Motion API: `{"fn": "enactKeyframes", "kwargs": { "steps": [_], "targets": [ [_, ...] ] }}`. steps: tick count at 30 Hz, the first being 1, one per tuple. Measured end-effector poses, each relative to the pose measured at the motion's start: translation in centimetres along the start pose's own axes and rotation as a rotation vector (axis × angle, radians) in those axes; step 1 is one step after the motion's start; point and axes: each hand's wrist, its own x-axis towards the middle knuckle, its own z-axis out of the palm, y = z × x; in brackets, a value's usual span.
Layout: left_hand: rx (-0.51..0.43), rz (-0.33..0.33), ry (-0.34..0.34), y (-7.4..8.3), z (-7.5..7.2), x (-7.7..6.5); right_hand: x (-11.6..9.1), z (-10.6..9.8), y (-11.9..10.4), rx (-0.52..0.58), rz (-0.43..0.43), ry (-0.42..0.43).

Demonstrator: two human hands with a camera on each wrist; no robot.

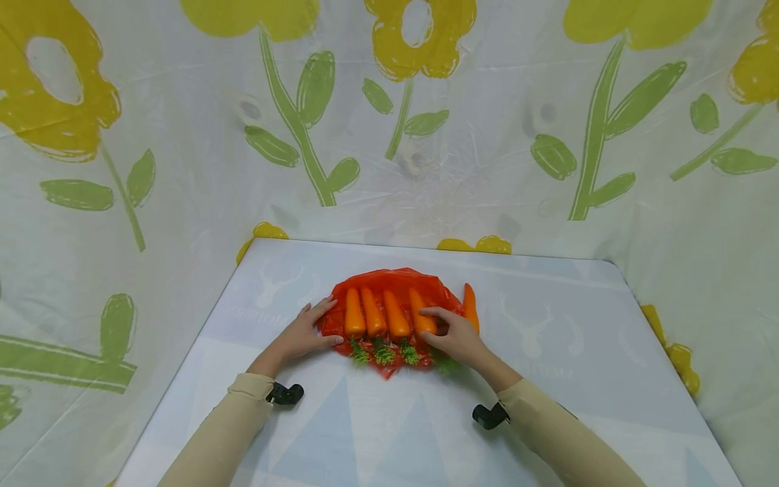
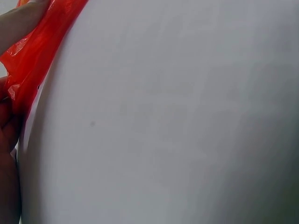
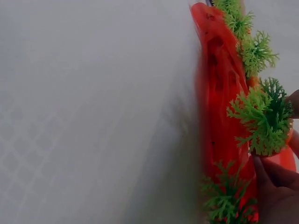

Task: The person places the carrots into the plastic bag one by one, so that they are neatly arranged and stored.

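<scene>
Several glossy orange carrots (image 1: 395, 318) with green leafy tops lie side by side on a red plastic bag (image 1: 377, 277). My left hand (image 1: 307, 331) is at the bag's left edge, fingers spread upward. In the left wrist view the red film (image 2: 37, 60) runs between the thumb and the fingers. My right hand (image 1: 456, 335) pinches the rightmost carrot on the bag (image 1: 421, 314) between thumb and fingers. Its leafy top (image 3: 266, 116) sticks out beside the fingers in the right wrist view. One more carrot (image 1: 469, 301) stands out past the bag's right edge, partly hidden behind the right hand.
Everything lies on a pale table (image 1: 341, 433) with blue triangle and deer prints. A white curtain (image 1: 456, 169) with yellow flowers hangs behind and along both sides. Black wrist cameras (image 1: 286, 393) sit at both beige sleeves (image 1: 560, 426).
</scene>
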Motion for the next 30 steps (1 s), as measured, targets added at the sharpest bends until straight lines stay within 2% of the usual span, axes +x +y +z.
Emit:
{"fn": "enactKeyframes", "kwargs": {
  "steps": [5, 18, 23, 30],
  "targets": [
    [-0.006, -0.005, -0.004, 0.0, 0.0, -0.1, 0.6, 0.5, -0.5, -0.060, 0.009, -0.034],
    [-0.012, -0.020, -0.016, 0.3, -0.2, -0.1, 1.6, 1.2, -1.0, -0.059, 0.070, -0.109],
    [-0.010, -0.008, -0.012, 0.3, -0.3, -0.2, 1.5, 1.0, -0.8, -0.069, 0.042, -0.139],
    [-0.006, 0.009, -0.010, 0.2, -0.3, -0.1, 1.5, 1.3, -0.6, -0.060, 0.033, -0.129]
  ]
}}
